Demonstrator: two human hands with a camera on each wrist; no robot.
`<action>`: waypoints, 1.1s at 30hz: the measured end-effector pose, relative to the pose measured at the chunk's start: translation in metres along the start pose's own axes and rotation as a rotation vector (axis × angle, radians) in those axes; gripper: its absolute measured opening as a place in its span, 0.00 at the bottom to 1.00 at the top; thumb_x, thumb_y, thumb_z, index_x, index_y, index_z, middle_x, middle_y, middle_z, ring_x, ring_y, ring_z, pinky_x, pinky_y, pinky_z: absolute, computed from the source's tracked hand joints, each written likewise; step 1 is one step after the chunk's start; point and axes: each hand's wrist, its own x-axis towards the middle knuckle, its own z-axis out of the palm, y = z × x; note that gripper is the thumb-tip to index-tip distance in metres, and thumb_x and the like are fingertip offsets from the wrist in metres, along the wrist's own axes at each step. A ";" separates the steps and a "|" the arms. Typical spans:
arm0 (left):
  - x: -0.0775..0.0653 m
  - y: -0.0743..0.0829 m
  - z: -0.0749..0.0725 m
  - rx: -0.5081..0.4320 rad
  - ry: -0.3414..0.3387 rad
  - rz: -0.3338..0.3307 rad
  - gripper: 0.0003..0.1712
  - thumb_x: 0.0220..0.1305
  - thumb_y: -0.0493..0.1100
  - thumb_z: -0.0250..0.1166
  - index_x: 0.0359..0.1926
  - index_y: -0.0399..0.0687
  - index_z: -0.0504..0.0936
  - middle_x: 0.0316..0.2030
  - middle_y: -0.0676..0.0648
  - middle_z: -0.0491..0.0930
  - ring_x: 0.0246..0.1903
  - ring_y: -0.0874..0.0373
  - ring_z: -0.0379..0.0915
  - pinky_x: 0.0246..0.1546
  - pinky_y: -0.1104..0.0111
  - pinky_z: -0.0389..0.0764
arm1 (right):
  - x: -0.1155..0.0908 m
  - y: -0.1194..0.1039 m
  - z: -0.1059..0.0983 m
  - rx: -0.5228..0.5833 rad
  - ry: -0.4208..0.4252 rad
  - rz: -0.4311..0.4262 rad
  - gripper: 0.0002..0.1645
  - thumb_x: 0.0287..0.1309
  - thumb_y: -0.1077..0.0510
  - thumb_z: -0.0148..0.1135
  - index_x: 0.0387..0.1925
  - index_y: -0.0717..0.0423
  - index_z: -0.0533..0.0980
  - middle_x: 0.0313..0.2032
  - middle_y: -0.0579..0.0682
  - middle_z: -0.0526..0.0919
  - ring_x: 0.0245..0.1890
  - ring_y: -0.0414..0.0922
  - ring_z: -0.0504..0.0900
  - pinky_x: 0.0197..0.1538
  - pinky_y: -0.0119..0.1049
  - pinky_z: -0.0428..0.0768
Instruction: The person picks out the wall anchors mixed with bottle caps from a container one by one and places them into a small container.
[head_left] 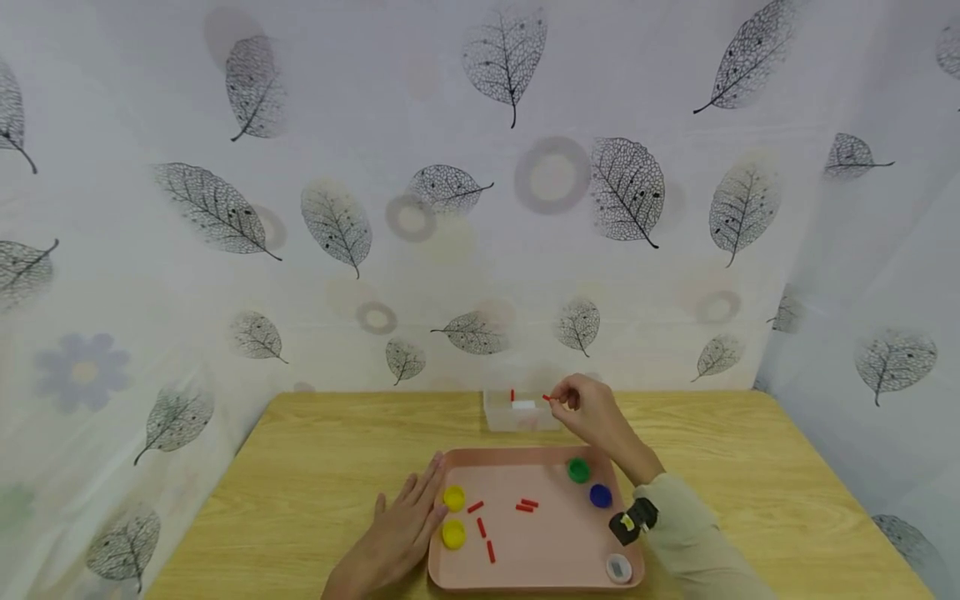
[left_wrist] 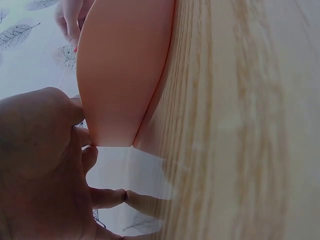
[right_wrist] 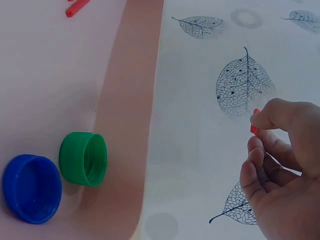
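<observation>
Between thumb and index finger, my right hand [head_left: 592, 414] pinches a short red stick [right_wrist: 255, 121] at the right end of a clear plastic box [head_left: 498, 421] behind the tray. Another red stick [head_left: 512, 396] and a small white piece [head_left: 523, 405] show at the box. My left hand [head_left: 397, 533] lies with extended fingers along the left rim of a pink tray [head_left: 551, 542]. Several red sticks [head_left: 491, 552] are scattered on the tray. By its left side sit two yellow caps [head_left: 453, 498], near my left fingers.
A green cap [right_wrist: 82, 159] and a blue cap [right_wrist: 32, 189] sit at the tray's back right, below my right forearm. At its front right corner is a round white device [head_left: 618, 568] with a small display. A leaf-print curtain [head_left: 465, 275] hangs behind the wooden table [head_left: 337, 433].
</observation>
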 end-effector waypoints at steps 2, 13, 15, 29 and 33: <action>0.000 0.000 0.000 0.003 0.000 0.003 0.37 0.83 0.61 0.37 0.83 0.53 0.45 0.82 0.53 0.41 0.76 0.34 0.50 0.59 0.19 0.44 | 0.005 0.001 0.003 -0.004 -0.001 0.018 0.04 0.56 0.68 0.70 0.31 0.59 0.82 0.26 0.45 0.80 0.26 0.40 0.73 0.31 0.32 0.75; 0.003 -0.004 0.001 -0.006 -0.031 0.001 0.39 0.82 0.63 0.36 0.84 0.53 0.43 0.82 0.52 0.40 0.76 0.32 0.48 0.58 0.18 0.42 | 0.018 0.014 0.018 -0.003 -0.013 0.094 0.02 0.58 0.67 0.68 0.31 0.63 0.82 0.27 0.50 0.82 0.28 0.42 0.77 0.33 0.34 0.78; 0.004 -0.004 0.001 -0.003 -0.037 -0.004 0.39 0.82 0.64 0.35 0.84 0.53 0.43 0.82 0.53 0.39 0.76 0.33 0.48 0.58 0.18 0.42 | 0.019 0.016 0.020 0.001 -0.022 0.112 0.03 0.59 0.67 0.68 0.31 0.63 0.82 0.27 0.50 0.82 0.28 0.43 0.78 0.34 0.34 0.78; 0.004 -0.006 0.000 0.003 -0.024 -0.005 0.38 0.83 0.63 0.35 0.84 0.55 0.42 0.82 0.54 0.39 0.76 0.35 0.48 0.58 0.18 0.42 | 0.024 0.025 0.030 0.006 -0.030 0.124 0.03 0.60 0.68 0.66 0.31 0.61 0.82 0.28 0.50 0.83 0.29 0.43 0.80 0.36 0.37 0.80; 0.005 -0.006 -0.001 -0.017 -0.027 0.004 0.38 0.83 0.62 0.35 0.84 0.53 0.42 0.82 0.53 0.39 0.76 0.34 0.48 0.57 0.18 0.42 | 0.024 0.026 0.030 0.016 -0.032 0.139 0.03 0.61 0.67 0.66 0.32 0.61 0.83 0.29 0.50 0.84 0.30 0.44 0.81 0.37 0.38 0.82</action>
